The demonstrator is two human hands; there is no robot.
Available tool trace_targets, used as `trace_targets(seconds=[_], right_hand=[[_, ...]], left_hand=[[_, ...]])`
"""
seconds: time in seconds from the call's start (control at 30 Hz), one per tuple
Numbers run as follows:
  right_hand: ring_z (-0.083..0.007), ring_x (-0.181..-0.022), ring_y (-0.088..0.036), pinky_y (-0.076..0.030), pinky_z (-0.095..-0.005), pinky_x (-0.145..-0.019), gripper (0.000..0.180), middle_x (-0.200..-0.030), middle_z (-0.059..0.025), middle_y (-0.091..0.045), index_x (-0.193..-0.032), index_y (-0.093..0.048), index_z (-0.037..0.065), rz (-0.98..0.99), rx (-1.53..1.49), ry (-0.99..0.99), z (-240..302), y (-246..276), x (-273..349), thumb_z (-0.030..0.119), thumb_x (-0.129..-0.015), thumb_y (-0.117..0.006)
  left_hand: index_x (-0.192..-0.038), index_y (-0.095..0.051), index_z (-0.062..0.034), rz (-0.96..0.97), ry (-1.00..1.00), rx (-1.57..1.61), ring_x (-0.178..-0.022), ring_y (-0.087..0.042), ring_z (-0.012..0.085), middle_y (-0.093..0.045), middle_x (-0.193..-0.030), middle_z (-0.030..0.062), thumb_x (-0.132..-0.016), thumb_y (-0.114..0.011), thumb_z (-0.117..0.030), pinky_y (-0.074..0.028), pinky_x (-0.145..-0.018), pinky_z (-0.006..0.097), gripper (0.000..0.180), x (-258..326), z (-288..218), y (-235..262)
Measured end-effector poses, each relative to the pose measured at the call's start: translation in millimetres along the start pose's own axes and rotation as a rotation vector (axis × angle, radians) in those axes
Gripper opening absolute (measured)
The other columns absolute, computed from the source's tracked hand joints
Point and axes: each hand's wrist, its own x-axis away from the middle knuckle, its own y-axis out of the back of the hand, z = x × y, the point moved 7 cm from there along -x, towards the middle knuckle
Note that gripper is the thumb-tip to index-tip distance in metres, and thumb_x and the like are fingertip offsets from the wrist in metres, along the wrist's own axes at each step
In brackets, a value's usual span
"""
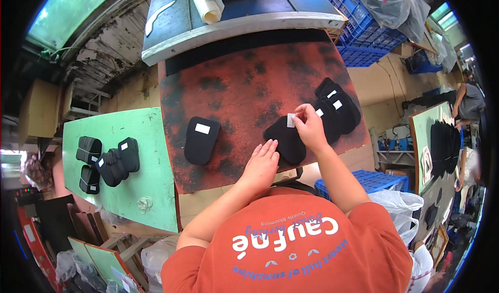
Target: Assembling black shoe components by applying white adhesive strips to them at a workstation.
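Observation:
A black, rounded foam-like pad (291, 146) lies on the red-and-black worktable (244, 106) before me. My left hand (261, 164) rests at its near left edge, fingers stretched out. Over the pad's far end, my right hand (309, 126) pinches a small white label (290, 120) between thumb and fingertips. Whether the label touches the pad, I cannot tell. To the right lie several black pads (340, 119), overlapping, with white labels on them. A single labelled black pad (202, 147) lies apart on the left.
On the left a green table (140, 189) bears bundled black pads (112, 167) and a coil of clear string (144, 204). A machine with a pale front edge (244, 29) and coloured buttons stands at the back. Blue crates (358, 33) stand far right. People work at another table.

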Motion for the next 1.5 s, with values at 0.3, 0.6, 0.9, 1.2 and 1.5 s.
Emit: trace_targets(seconds=[0.3,0.6,0.9,1.2,1.5], right_hand=[[-0.0079,-0.054,-0.057,-0.046,-0.0217,-0.051,0.009,-0.067,-0.0036,-0.062,-0.078,-0.061,0.0,-0.015,-0.207,-0.342,-30.9,-18.4,27.1,0.007,-0.081,-0.067],[-0.0078,-0.054,-0.057,-0.046,-0.0227,-0.05,0.011,-0.064,-0.003,-0.061,-0.073,-0.059,0.002,-0.053,-0.174,-0.282,-35.0,-26.5,29.9,0.006,-0.081,-0.065],[-0.0073,-0.054,-0.057,-0.046,-0.0235,-0.051,0.011,-0.063,-0.003,-0.061,-0.072,-0.059,0.002,-0.056,-0.134,-0.246,-35.1,-28.0,30.6,0.007,-0.081,-0.064],[-0.0106,-0.054,-0.058,-0.046,-0.0258,-0.052,0.011,-0.063,-0.0062,-0.062,-0.072,-0.06,0.001,-0.031,-0.03,-0.218,-32.7,-25.4,29.6,0.008,-0.079,-0.066],[-0.0263,-0.057,-0.063,-0.049,-0.0345,-0.057,0.015,-0.063,-0.0164,-0.063,-0.069,-0.063,-0.002,0.006,0.215,-0.185,-37.2,-18.6,16.5,0.011,-0.073,-0.068]], left_hand=[[-0.107,-0.053,0.003,-0.026,-0.017,-0.018,-0.13,-0.037,0.0344,-0.044,-0.134,0.0225,-0.078,-0.063,-0.013,-0.029,-0.108,0.045,0.035,-1.6,0.1,-0.6],[-0.107,-0.053,0.0033,-0.027,-0.022,-0.006,-0.129,-0.038,0.034,-0.045,-0.133,0.0223,-0.078,-0.063,-0.013,-0.029,-0.107,0.045,0.035,-2.1,1.8,0.3],[-0.112,-0.052,0.0042,-0.069,-0.058,0.059,-0.125,-0.04,0.0384,-0.045,-0.131,0.0259,-0.077,-0.063,-0.01,-0.032,-0.105,0.045,0.039,-4.2,2.1,2.6],[-0.115,-0.047,0.0057,-0.04,-0.028,0.03,-0.12,-0.043,0.0359,-0.039,-0.135,0.0262,-0.078,-0.057,-0.008,-0.032,-0.104,0.047,0.04,-10.5,2.0,8.7],[-0.115,-0.049,0.006,-0.026,-0.027,0.009,-0.118,-0.044,0.0381,-0.042,-0.134,0.0253,-0.073,-0.066,-0.011,-0.033,-0.102,0.046,0.049,-14.4,2.7,6.7]])
